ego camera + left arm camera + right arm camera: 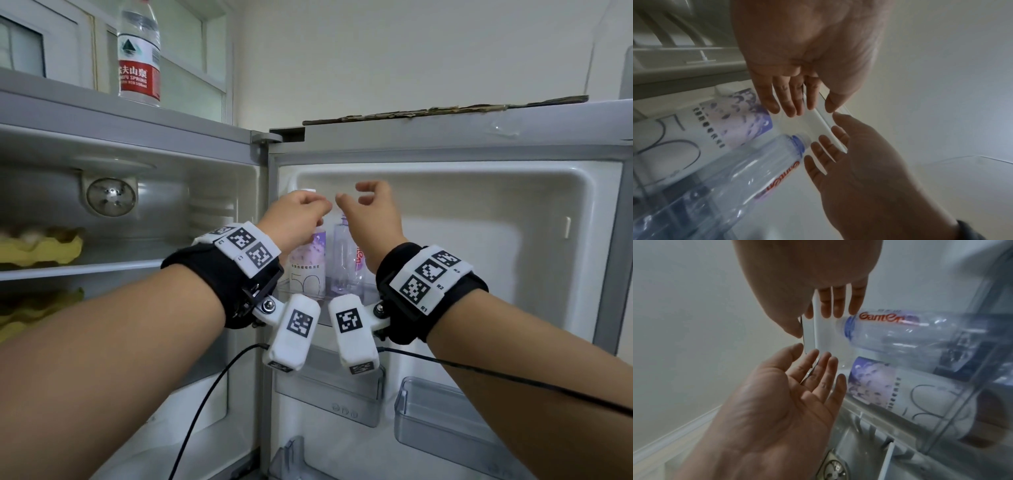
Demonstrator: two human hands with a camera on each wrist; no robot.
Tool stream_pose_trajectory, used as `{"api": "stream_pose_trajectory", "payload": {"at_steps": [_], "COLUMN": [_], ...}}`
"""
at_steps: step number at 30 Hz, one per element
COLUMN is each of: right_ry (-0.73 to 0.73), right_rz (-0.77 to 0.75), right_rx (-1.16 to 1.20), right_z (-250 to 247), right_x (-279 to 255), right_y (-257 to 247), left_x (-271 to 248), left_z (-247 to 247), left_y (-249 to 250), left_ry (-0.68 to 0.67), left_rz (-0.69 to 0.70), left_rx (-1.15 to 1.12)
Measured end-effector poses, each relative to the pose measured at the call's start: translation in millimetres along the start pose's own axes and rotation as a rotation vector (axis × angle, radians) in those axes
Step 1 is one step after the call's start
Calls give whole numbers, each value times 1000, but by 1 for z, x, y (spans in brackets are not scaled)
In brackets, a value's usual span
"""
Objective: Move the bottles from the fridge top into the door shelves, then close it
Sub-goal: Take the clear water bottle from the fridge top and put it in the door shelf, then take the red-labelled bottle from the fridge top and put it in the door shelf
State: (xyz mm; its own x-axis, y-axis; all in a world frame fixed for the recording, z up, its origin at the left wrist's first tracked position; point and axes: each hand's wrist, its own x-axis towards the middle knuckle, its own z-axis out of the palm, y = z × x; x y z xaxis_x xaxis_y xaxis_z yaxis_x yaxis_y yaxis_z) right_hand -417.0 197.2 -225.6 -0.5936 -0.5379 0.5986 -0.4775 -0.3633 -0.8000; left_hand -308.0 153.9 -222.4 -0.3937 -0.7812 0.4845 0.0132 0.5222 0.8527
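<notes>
In the door shelf, two bottles are stood; both hands are held empty, fingers loose, above them.

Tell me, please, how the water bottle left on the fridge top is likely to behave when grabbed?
The water bottle looks full, so probably heavy for its size. Tall and narrow, it may tip if nudged. Its thin clear plastic likely dents under a squeeze.

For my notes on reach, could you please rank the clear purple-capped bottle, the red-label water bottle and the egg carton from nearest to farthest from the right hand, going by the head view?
1. Clear purple-capped bottle: in the door shelf, just below the right hand.
2. Red-label water bottle: on the fridge top, up to the left.
3. Egg carton: on the inner fridge shelf, far left.
</notes>
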Motion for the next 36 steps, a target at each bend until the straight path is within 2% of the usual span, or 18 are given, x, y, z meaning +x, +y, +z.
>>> {"api": "stream_pose_trajectory", "payload": {"at_steps": [4,10,16,24,36], "right_ry": [-89,-264,-402,-491,-536], "right_rz": [-31,25,26,21,40], "right_rx": [116,237,310,340,414], "right_z": [12,42,96,165,250], "right_x": [1,10,25,54,111], "right_y": [-24,-62,-94,-140,-188], "left_x": [2,9,21,51,117], "left_z": [-21,-71,-136,-221,-300], "left_y": [14,38,60,88,131], "left_ry": [42,127,277,378,459], "left_rz": [29,71,124,144,126], "left_rx": [17,77,184,279,194]}}
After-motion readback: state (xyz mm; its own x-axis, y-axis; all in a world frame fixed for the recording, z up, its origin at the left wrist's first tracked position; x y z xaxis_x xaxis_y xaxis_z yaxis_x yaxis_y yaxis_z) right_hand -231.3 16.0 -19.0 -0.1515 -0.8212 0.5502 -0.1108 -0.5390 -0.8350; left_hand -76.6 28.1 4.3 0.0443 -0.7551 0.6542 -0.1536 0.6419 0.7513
